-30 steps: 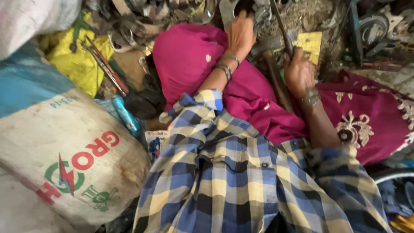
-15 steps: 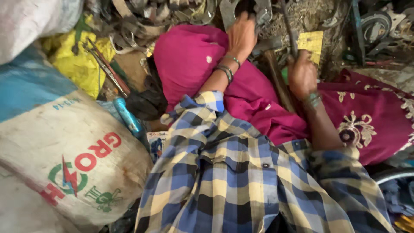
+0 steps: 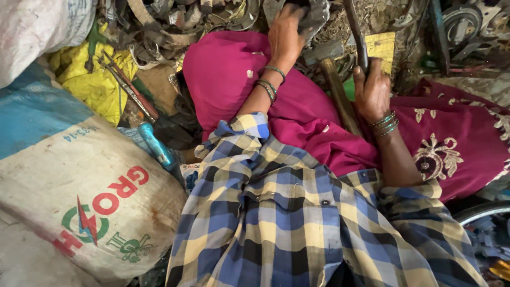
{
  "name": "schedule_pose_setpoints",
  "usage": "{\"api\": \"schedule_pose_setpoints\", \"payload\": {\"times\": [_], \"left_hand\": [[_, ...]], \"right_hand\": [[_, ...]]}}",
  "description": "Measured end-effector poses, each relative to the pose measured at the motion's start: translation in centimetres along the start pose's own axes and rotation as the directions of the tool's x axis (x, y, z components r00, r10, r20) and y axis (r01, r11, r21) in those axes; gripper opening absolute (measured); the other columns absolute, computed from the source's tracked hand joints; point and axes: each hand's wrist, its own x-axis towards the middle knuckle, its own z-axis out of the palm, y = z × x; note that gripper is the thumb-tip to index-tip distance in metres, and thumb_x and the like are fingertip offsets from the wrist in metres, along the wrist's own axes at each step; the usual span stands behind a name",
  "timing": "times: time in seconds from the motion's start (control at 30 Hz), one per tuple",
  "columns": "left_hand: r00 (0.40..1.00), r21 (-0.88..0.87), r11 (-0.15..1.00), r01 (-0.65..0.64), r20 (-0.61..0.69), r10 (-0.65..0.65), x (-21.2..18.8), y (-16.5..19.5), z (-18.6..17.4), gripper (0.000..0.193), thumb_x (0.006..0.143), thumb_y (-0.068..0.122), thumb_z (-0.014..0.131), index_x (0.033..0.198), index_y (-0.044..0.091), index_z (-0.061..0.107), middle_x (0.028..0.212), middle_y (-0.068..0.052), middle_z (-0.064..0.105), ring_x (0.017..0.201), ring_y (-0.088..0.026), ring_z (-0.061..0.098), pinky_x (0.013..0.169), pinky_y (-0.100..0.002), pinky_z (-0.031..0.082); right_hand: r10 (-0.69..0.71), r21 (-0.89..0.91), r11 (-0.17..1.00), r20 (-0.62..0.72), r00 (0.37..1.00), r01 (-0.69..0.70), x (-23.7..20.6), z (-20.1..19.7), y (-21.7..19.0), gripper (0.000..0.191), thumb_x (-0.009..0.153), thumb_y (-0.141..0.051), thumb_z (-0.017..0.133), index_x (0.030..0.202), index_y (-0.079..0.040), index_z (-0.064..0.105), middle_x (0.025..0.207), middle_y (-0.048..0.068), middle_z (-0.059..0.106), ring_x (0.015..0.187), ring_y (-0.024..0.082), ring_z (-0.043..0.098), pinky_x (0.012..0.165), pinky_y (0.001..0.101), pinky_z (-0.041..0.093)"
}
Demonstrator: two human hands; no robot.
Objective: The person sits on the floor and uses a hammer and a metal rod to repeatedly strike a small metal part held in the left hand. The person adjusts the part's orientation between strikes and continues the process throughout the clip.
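- Because the person sits low among scrap, both arms reach far over a magenta cloth (image 3: 234, 69) draped across the lap, which keeps the metal off the legs
- The left hand (image 3: 286, 37) is closed down on a grey metal piece (image 3: 313, 16) at the far edge, fingers curled over its top, it seems to pin it flat against the ground
- The right hand (image 3: 372, 90) is wrapped tight round a dark rod (image 3: 355, 32) that stands nearly upright, its upper end running out of view; held so, it looks ready to bear down near the pinned piece
- A wooden handle (image 3: 337, 93) lies slanting just left of that hand, its heavy head (image 3: 321, 51) between the two hands, within easy reach
- A yellow card (image 3: 382, 48) lies flat just beyond the right hand
- Far left, metal rings (image 3: 159, 32) are heaped beside a yellow bag (image 3: 98, 85)
- A printed sack (image 3: 85, 202) leans near left, apart from the work
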Motion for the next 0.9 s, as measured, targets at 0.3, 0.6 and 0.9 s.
{"api": "schedule_pose_setpoints", "payload": {"times": [0.3, 0.6, 0.9], "left_hand": [[0.990, 0.158, 0.977, -0.142, 0.002, 0.143, -0.7, 0.2, 0.6, 0.040, 0.070, -0.004, 0.074, 0.107, 0.007, 0.062, 0.105, -0.012, 0.062, 0.103, -0.036, 0.060, 0.084, -0.045, 0.054], [0.991, 0.182, 0.974, -0.133, 0.047, 0.127, -1.2, 0.4, 0.8, 0.033, 0.074, -0.009, 0.066, 0.103, 0.006, 0.064, 0.101, -0.012, 0.064, 0.103, -0.035, 0.061, 0.077, -0.043, 0.057], [0.980, 0.190, 0.964, -0.186, 0.105, 0.169, -1.5, 0.0, 0.6, 0.033, 0.068, -0.004, 0.069, 0.100, 0.004, 0.067, 0.103, -0.012, 0.062, 0.103, -0.036, 0.061, 0.079, -0.045, 0.059]], "right_hand": [[0.045, 0.174, 0.984, -0.008, 0.999, -0.043, 0.2, -2.1, -3.2, 0.025, 0.115, -0.017, 0.055, 0.125, 0.004, 0.046, 0.077, 0.025, 0.061, 0.063, 0.045, 0.060, 0.057, 0.0531, 0.043], [0.131, 0.017, 0.991, 0.170, 0.977, -0.136, -0.5, 0.4, -2.0, 0.022, 0.115, -0.018, 0.051, 0.117, 0.003, 0.045, 0.068, 0.018, 0.061, 0.050, 0.036, 0.057, 0.043, 0.0471, 0.043], [0.149, 0.046, 0.988, 0.003, 0.989, -0.149, -0.6, -1.6, -1.8, 0.029, 0.118, -0.023, 0.056, 0.117, 0.004, 0.046, 0.072, 0.026, 0.058, 0.063, 0.047, 0.057, 0.057, 0.0555, 0.042]]}}
